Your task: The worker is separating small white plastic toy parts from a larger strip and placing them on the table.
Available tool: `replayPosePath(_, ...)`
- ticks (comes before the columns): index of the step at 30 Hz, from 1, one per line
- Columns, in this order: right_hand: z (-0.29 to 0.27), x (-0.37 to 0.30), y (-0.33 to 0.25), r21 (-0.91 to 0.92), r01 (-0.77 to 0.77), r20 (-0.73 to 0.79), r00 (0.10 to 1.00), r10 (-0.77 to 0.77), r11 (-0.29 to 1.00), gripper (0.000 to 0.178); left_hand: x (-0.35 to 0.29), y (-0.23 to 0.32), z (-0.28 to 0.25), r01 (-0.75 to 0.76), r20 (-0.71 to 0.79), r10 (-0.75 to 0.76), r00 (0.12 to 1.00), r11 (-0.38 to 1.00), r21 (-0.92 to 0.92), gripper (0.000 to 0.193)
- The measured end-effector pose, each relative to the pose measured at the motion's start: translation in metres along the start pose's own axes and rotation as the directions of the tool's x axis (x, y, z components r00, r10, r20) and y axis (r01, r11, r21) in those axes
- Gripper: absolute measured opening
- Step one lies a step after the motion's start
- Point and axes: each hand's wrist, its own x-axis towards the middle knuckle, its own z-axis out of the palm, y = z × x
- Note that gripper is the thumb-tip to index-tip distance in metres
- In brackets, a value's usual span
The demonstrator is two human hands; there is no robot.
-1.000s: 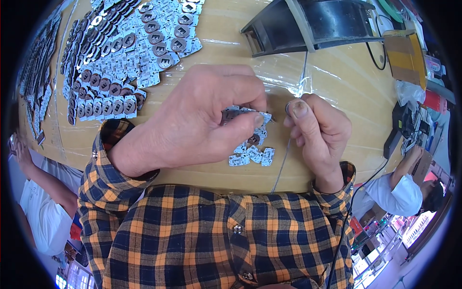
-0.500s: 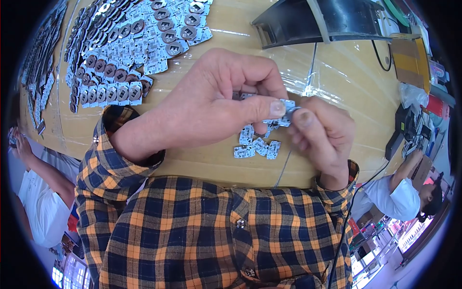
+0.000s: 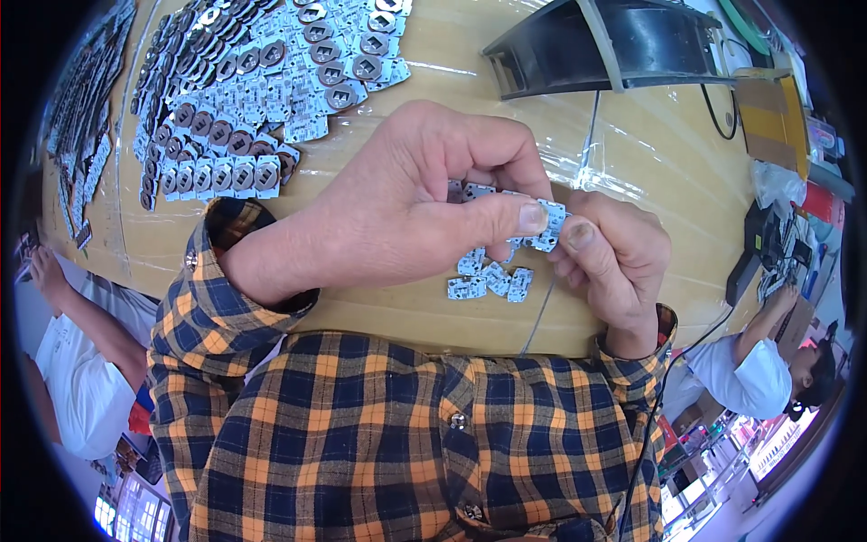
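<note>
My left hand (image 3: 388, 212) is closed on a strip of small white circuit boards (image 3: 551, 228), thumb on top and fingers curled beneath. At the strip's right end my right hand (image 3: 623, 257) is closed too, its thumb and bent forefinger pinching the edge of the end board. The left hand hides much of the strip. Just below the hands, several loose small circuit boards (image 3: 466, 288) lie on the table.
Rows of joined circuit boards with round coin-cell holders (image 3: 219, 177) cover the table's (image 3: 397, 321) far left, beside stacked board strips (image 3: 90, 117). A black fan-like housing (image 3: 605, 50) stands at the far right, near a cardboard box (image 3: 772, 122). Other people sit at both sides.
The end board, tilted and partly covered before, now shows its flat face between my thumbs. My right thumb has moved slightly off it. The whole view has shifted a little.
</note>
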Motion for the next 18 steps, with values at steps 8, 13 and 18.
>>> replayPosePath(8,-0.003,0.001,0.003,0.007,0.013,0.024,1.000,-0.013,1.000,0.033,0.000,-0.002,-0.002,-0.011,0.014,0.011,1.000,1.000,0.020,0.019)
replayPosePath(13,-0.001,0.002,0.005,-0.057,0.070,0.015,0.998,-0.069,0.996,0.031,0.001,0.002,0.002,0.059,0.024,-0.060,0.998,0.998,0.037,0.016)
replayPosePath(18,-0.001,0.001,-0.001,-0.103,0.089,-0.070,0.993,-0.096,0.991,0.016,-0.001,-0.001,0.005,-0.005,-0.034,0.003,0.999,0.998,-0.057,0.014)
